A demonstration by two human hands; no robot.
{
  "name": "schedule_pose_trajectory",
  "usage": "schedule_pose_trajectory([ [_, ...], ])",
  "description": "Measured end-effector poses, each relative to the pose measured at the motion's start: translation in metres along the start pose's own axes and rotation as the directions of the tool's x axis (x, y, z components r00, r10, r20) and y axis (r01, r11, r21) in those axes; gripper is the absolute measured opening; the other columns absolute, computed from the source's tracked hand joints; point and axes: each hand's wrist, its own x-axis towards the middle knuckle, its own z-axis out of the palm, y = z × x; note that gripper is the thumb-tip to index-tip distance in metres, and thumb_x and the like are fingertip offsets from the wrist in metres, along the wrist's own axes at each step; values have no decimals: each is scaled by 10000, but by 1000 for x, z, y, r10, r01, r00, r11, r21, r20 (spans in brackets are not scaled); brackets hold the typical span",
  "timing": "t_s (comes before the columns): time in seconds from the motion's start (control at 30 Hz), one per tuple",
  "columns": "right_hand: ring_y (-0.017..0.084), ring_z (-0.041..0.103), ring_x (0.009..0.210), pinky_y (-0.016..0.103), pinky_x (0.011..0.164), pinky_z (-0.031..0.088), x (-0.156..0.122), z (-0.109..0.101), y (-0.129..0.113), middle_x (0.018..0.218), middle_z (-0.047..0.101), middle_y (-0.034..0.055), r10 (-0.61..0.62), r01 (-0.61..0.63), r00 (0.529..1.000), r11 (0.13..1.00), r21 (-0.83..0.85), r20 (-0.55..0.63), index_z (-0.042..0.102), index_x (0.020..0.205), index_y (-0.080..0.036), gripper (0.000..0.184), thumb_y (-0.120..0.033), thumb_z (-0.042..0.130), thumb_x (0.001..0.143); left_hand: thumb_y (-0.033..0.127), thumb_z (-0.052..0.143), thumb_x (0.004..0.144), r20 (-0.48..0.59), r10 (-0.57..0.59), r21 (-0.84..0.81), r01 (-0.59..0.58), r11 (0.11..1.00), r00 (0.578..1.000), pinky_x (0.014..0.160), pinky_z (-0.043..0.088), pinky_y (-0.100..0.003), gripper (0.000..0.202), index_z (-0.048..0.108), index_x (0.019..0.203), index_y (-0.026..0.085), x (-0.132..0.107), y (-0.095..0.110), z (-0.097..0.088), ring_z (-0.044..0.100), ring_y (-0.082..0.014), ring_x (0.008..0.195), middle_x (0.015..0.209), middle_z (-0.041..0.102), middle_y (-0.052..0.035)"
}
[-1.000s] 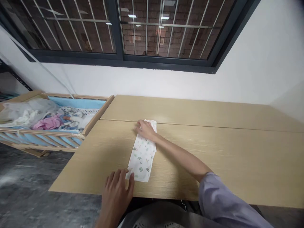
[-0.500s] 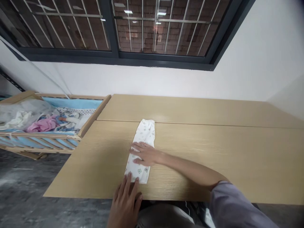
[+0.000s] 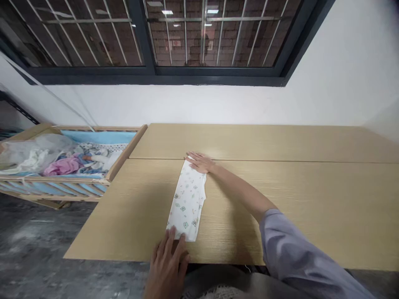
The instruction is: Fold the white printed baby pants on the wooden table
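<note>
A small white garment (image 3: pixel 188 197) with a scattered print, shaped like folded baby trousers, lies flat and lengthwise on the wooden table (image 3: pixel 280 199). My right hand (image 3: pixel 200 162) rests flat on its far end, fingers stretched out and covering that end. At the near end, my left hand (image 3: pixel 169 257) has its fingers spread, with the fingertips touching the garment's lower left edge. Neither hand grips the cloth.
To the left stands a wooden crib (image 3: pixel 124 155) with a blue lining. It holds a pink cloth (image 3: pixel 64 165), other crumpled clothes and a clear plastic bag (image 3: pixel 46 145). A dark-framed barred window (image 3: pixel 215 77) is set in the white wall behind the table.
My right hand has slid from the garment's middle to its far end, uncovering the printed middle. The cloth looks flatter and smoother. My left hand stays at the near end.
</note>
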Motion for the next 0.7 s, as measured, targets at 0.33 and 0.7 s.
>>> schedule_pose_trajectory([
  [0.33, 192, 618, 1189, 388, 1058, 495, -136, 5, -154, 1248, 673, 92, -191, 233, 972, 870, 435, -140, 651, 1237, -206, 296, -322, 462, 1040, 338, 506, 989, -23, -43, -118, 40, 992, 999, 974, 392, -386, 482, 485, 1447, 190, 12, -10, -3, 620, -253, 1183, 1315, 680, -109],
  [0.7, 233, 580, 1254, 414, 1096, 470, -276, 67, -226, 1324, 665, 111, -171, 189, 944, 981, 37, -281, 592, 1315, -180, 319, -161, 487, 1015, 125, 439, 1009, -91, 319, -322, -331, 887, 943, 921, 368, -313, 327, 641, 1221, 269, 0, -21, -7, 642, -163, 927, 1065, 745, 0],
])
